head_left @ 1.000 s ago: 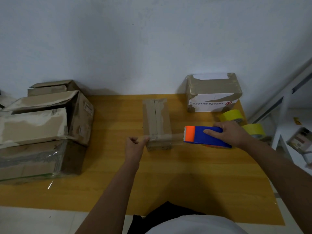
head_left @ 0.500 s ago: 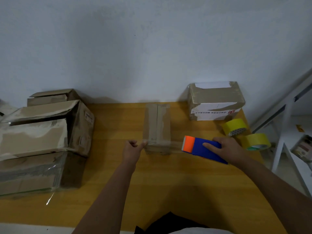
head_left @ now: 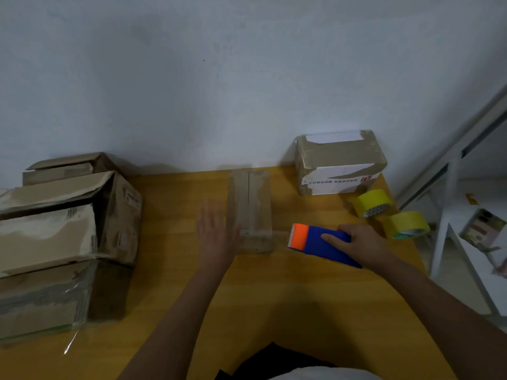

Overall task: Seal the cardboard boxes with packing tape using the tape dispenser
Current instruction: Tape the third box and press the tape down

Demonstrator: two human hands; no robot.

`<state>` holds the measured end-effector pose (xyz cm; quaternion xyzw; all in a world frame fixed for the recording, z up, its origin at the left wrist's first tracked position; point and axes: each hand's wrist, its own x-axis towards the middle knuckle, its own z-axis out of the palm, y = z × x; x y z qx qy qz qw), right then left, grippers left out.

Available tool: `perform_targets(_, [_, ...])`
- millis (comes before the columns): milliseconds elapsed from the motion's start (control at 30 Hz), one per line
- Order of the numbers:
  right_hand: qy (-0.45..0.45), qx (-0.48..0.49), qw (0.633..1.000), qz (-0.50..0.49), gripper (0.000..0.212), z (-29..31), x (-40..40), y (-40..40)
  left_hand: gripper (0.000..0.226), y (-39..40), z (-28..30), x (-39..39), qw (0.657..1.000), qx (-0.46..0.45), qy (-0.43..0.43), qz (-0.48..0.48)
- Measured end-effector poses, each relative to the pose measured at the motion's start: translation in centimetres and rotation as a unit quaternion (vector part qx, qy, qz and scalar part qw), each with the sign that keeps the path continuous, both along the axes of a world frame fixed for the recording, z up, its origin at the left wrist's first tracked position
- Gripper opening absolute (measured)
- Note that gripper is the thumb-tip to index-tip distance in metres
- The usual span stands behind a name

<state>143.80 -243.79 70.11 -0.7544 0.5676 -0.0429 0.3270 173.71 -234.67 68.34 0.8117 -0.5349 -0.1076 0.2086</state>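
Along the left edge of the yellow wooden bench (head_left: 274, 297) stands a pile of worn brown cardboard boxes (head_left: 60, 242), one wrapped in clear film; at the far right corner sits a taped brown-and-white carton (head_left: 340, 163) bearing a line of printing too blurred to read and a red mark, with two yellow tape rolls (head_left: 392, 215) just beside it by the right edge. Near the far edge, mid-bench, lies the small narrow cardboard box (head_left: 251, 209), blurred. The left hand (head_left: 215, 234) is flat, fingers straight, against the box's left side, gripping nothing. The right hand (head_left: 362, 242) grips the blue tape dispenser with orange head (head_left: 315, 241) just right of the box, a clear tape strip (head_left: 279, 233) stretched between them.
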Motion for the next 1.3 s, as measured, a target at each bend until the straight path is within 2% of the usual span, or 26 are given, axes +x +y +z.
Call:
perform_targets(67, [-0.002, 0.000, 1.000, 0.000, 0.040, 0.0, 0.0, 0.1, 0.060, -1.6, -0.2, -1.8, 0.987, 0.014, -0.038, -0.156])
perform_targets(133, [0.001, 0.002, 1.000, 0.003, 0.041, -0.1, -0.1, 0.1, 0.057, -2.6, -1.1, -3.1, 0.967, 0.102, -0.060, -0.224])
perform_targets(200, [0.000, -0.002, 1.000, 0.012, 0.040, -0.1, -0.3, 0.0, 0.064, -3.1, -2.4, -3.1, 0.958, 0.152, -0.096, -0.225])
perform_targets(333, [-0.024, -0.004, 0.999, 0.031, 0.034, 0.1, -1.0, -0.6, 0.083, -3.5, -3.7, -2.3, 0.953, 0.166, -0.106, -0.231])
perform_targets(500, [-0.039, -0.012, 0.998, 0.054, 0.029, 0.0, -1.4, -0.8, 0.081, -3.6, -3.5, -2.1, 0.950, 0.171, -0.098, -0.243])
perform_targets(667, [-0.040, -0.018, 0.998, 0.047, 0.030, -0.3, -4.1, -1.1, 0.068, -3.8, -3.2, -2.4, 0.948, 0.180, -0.086, -0.248])
perform_targets(767, [-0.004, -0.027, 0.998, 0.048, 0.034, -0.6, -4.6, -1.3, 0.063, -3.7, -3.2, -2.4, 0.949, 0.187, -0.089, -0.239])
perform_targets(867, [0.058, -0.056, 0.995, 0.059, 0.034, -1.5, -3.2, -1.4, 0.070, -3.5, -3.4, -2.5, 0.948, 0.182, -0.096, -0.241])
perform_targets(1033, [0.135, -0.060, 0.989, 0.016, 0.047, -3.8, 0.3, -1.7, 0.072, -3.5, -3.6, -2.7, 0.948, 0.174, -0.098, -0.246])
perform_targets(1133, [0.156, -0.050, 0.986, 0.000, 0.047, -4.5, 3.1, -1.7, 0.068, -3.6, -3.6, -2.6, 0.948, 0.176, -0.102, -0.244])
perform_targets(1300, [0.190, -0.040, 0.972, -0.128, 0.048, -4.4, 1.1, -4.2, 0.069, -3.2, -3.5, -2.9, 0.948, 0.180, -0.098, -0.245])
